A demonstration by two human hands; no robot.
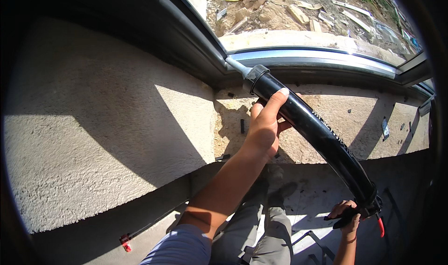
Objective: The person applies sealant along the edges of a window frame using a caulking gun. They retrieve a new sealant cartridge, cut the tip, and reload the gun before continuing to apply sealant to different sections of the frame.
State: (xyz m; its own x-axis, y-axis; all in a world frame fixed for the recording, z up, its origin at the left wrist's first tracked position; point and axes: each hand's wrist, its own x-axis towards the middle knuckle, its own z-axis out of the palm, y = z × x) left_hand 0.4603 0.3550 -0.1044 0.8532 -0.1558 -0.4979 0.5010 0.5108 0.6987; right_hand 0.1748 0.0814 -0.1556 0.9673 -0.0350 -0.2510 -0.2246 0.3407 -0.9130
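A long black caulking gun slants across the view from the window corner down to the lower right. Its pale nozzle points into the corner of the dark window frame, with the tip at or very near the joint beside the glass. My left hand wraps round the front of the barrel, thumb on top. At the rear end my right hand is closed round the black grip and trigger, close to a red part. Part of the right fingers is hidden by the handle.
A rough concrete sill runs below the window, with small black scraps and a small flat piece on it. To the left stands a rough plastered wall. A red object lies low on the left. Outside the glass is rubble.
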